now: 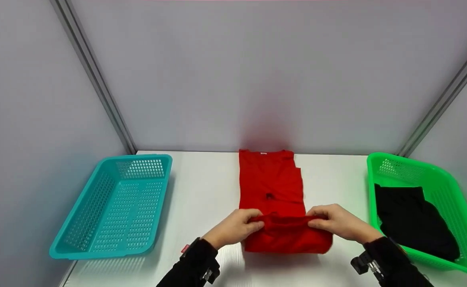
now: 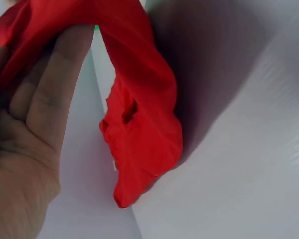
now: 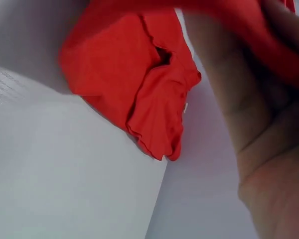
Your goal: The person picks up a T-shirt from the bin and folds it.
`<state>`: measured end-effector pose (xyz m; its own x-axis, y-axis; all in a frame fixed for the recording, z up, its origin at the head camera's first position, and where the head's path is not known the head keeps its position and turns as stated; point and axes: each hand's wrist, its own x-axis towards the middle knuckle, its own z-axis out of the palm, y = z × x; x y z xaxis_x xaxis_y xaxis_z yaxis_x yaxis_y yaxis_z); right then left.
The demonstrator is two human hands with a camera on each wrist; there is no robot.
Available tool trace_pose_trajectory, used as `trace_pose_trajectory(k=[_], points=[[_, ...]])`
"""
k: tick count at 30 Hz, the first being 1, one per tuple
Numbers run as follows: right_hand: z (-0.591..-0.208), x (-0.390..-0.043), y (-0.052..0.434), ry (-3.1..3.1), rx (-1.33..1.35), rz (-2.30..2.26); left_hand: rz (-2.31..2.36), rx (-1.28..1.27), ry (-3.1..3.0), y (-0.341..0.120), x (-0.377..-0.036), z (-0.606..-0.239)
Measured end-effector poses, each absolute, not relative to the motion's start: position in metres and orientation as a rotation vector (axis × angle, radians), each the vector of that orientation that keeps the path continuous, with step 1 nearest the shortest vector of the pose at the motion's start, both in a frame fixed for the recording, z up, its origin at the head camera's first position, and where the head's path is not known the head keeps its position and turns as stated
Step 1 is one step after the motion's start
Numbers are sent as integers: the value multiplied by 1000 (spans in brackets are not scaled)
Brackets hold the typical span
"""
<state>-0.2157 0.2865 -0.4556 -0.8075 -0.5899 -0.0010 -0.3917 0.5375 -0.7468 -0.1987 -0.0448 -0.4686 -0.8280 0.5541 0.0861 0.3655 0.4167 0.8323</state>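
Note:
A red garment (image 1: 271,183) lies folded into a long strip in the middle of the white table (image 1: 201,191), its near end doubled over into a thick fold. My left hand (image 1: 237,228) pinches the left end of that fold, and my right hand (image 1: 337,222) pinches the right end. In the left wrist view the red cloth (image 2: 139,109) hangs from my fingers (image 2: 60,84) above the table. The right wrist view shows the cloth (image 3: 134,84) bunched beside my right palm (image 3: 259,124).
A teal plastic basket (image 1: 114,203) stands at the left of the table. A green basket (image 1: 444,187) at the right holds a black garment (image 1: 413,221). Grey walls close in the back and both sides.

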Motion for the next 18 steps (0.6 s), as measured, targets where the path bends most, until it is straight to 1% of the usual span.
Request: trace_pose_trajectory(k=[5, 9, 18], points=[[-466, -232, 273, 2913, -856, -955, 1388, 727, 2749, -36, -212, -479], [-473, -242, 261, 3063, -837, -858, 1441, 646, 2819, -29, -222, -484], [-483, -255, 248, 3099, -839, -816, 1716, 572, 2490, -25, -237, -487]])
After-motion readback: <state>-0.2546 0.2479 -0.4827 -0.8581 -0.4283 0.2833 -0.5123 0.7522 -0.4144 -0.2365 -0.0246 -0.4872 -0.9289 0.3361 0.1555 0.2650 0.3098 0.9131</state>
